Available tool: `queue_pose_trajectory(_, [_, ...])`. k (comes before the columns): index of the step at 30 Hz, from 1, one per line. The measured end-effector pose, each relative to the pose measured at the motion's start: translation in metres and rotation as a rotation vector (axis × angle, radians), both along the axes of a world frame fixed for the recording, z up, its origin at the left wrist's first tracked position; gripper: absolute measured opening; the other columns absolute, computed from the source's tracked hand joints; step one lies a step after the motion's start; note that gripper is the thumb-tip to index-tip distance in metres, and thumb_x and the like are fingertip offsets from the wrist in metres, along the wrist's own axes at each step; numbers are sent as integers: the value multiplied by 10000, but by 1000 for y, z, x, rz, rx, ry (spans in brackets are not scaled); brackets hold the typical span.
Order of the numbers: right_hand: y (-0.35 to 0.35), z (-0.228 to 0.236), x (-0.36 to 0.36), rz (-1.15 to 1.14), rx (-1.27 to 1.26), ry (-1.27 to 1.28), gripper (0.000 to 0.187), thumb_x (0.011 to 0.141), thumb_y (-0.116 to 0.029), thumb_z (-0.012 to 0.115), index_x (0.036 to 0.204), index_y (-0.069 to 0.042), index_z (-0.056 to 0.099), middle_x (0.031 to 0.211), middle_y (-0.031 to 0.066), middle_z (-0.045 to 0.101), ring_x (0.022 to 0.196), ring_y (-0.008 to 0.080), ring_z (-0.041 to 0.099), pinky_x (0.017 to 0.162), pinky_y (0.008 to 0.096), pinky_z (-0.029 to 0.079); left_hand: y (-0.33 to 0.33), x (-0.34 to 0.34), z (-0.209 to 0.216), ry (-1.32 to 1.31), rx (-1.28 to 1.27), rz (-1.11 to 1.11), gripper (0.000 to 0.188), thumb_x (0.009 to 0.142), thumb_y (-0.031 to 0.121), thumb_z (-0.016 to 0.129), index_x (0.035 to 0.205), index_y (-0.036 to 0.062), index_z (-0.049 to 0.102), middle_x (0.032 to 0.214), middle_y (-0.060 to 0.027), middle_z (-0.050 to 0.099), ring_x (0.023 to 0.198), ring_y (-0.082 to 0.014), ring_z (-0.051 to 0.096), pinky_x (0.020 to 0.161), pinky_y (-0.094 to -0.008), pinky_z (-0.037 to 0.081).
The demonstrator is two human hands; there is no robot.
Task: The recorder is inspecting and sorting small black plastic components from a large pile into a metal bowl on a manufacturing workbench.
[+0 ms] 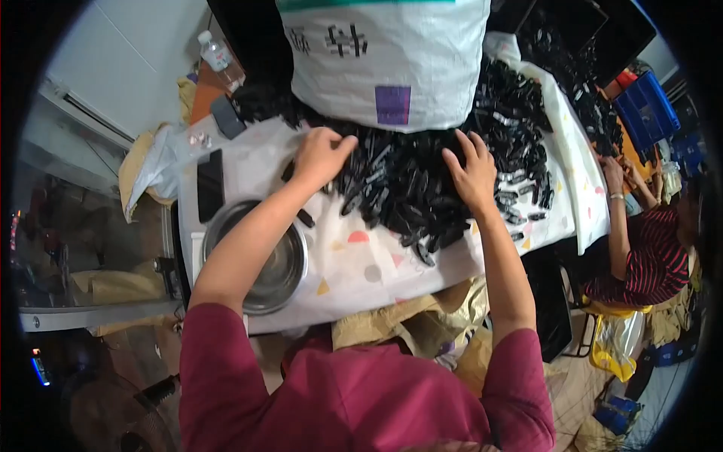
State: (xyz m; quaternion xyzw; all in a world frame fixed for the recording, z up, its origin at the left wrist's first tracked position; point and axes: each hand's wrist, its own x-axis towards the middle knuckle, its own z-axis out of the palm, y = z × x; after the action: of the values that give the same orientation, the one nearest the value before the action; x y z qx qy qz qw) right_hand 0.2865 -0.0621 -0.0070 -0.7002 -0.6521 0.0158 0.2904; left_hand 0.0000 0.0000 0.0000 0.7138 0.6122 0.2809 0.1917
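A heap of small black plastic pieces [403,184] is spread over the patterned tablecloth in front of me. My left hand [320,158] rests at the heap's left edge, fingers apart and slightly bent, holding nothing I can see. On the other side, my right hand [474,169] touches the pieces with thumb and fingers spread. Between and beyond both hands stands a large white woven sack [437,71] with a purple patch, its base against the pieces. The tips of some fingers are hard to make out among the black parts.
A round metal bowl [290,282] sits below my left forearm, partly hidden by it. Nearby lie a dark phone [210,184] and a plastic bottle [220,60]. At right, a co-worker in a striped top [644,248] handles more black pieces near a blue bin [646,109].
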Motion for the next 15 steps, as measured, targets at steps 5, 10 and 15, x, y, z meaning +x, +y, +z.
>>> queue_pose_trajectory(5, [67,94,17,58,259,148,631,843,-381,563,1275,47,396,1276,213,455,1226,319,389,999,357,317,102,-43,69,-496,323,185,899,780,617,517,1307,-76,292,1319,-287,357,1241,-367,351,1014,-387,298])
queue_pose_trajectory(10, [197,232,37,141,349,531,749,806,-488,590,1270,66,392,1253,154,482,1131,250,461,966,314,334,167,-24,186,-675,422,126,859,772,629,513,1247,-76,392,1230,-249,470,1159,-324,456,959,-349,355])
queue_pose_trajectory(15, [224,250,-10,-100,361,372,430,800,-438,613,941,-33,653,885,117,650,834,173,570,778,313,440,173,-35,218,-365,425,329,543,803,459,594,1032,-34,581,982,-134,629,953,-221,577,806,-328,439])
